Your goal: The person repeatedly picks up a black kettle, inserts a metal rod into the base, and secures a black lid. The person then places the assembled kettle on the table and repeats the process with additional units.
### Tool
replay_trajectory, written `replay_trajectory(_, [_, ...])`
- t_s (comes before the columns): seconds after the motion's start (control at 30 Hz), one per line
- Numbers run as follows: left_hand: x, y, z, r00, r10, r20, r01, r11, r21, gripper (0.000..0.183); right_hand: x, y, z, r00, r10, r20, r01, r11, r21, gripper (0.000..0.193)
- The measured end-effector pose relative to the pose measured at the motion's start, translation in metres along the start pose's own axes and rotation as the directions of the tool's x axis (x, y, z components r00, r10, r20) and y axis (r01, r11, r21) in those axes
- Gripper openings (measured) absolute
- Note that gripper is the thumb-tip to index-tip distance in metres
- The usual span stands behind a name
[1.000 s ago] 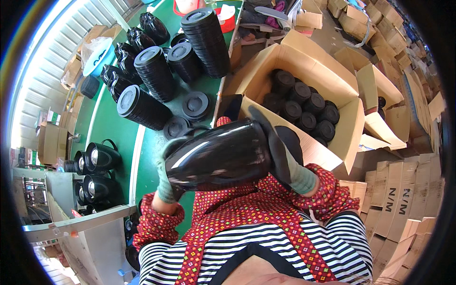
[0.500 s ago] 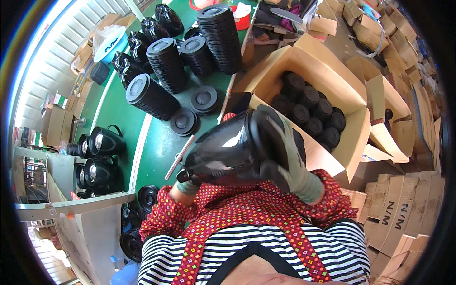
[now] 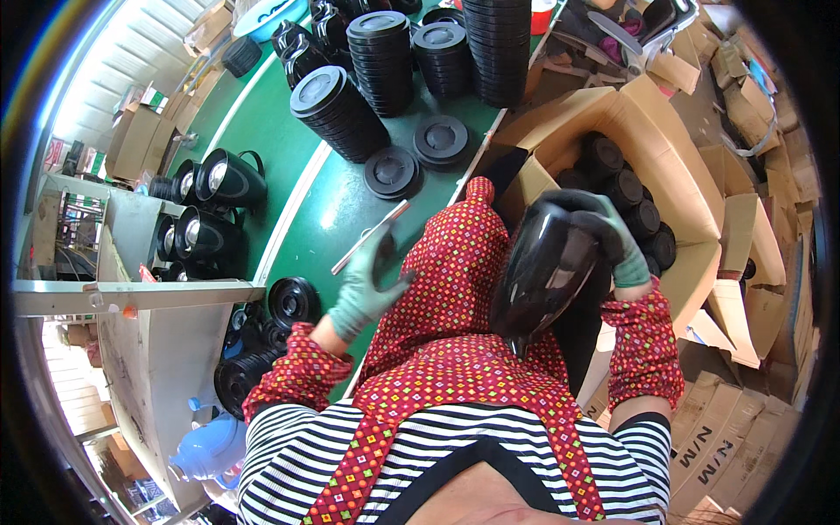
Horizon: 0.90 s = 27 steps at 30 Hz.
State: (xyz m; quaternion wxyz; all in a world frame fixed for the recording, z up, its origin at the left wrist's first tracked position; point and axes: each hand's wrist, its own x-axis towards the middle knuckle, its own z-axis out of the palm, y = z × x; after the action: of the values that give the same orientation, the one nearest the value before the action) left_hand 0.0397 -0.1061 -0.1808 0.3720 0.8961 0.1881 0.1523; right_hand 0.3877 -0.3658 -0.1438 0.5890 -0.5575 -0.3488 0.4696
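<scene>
My right hand, in a green glove with dark fingers, grips the wide end of a glossy black jug shell. The shell hangs tilted over the right side of my lap, its narrow spout end pointing down toward me. My left hand, gloved alike, is open with thumb and fingers apart and holds nothing. It hovers just below a thin metal strip at the table's near side; whether they touch I cannot tell. Beyond lie flat black round lids and another small pile of lids.
Tall stacks of black lids stand on the green table. Black jugs lie at the left beside a metal frame rail. An open carton at the right holds several black round pieces. Flat cartons lean lower right.
The jug shell has moved right and tipped from sideways to spout-down. My left hand has let go of it and moved left. The view has shifted, so the table appears higher.
</scene>
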Motion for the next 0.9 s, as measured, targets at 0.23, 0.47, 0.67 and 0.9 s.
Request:
replay_trajectory(0.23, [-0.02, -0.12, -0.035, 0.997, 0.046, 0.069, -0.063, 0.96, 0.272, 0.074, 0.024, 0.034, 0.037, 0.985, -0.041, 0.169, 0.079, 0.971, -0.224, 0.042])
replay_trajectory(0.47, [0.057, 0.024, -0.041, 0.853, -0.477, 0.21, 0.52, 0.752, -0.405, 0.058, 0.017, 0.045, 0.053, 0.986, -0.079, -0.147, 0.058, 0.989, -0.139, 0.06])
replay_trajectory(0.67, [0.134, 0.114, -0.033, 0.901, -0.123, 0.415, 0.138, 0.99, -0.006, 0.064, 0.051, -0.036, 0.028, 0.814, -0.545, 0.201, 0.403, 0.281, -0.871, 0.066])
replay_trajectory(0.9, [0.201, 0.143, -0.027, 0.779, 0.345, 0.524, -0.264, 0.938, -0.225, 0.088, 0.09, 0.065, 0.01, 0.705, -0.706, 0.061, 0.549, 0.489, -0.677, 0.032])
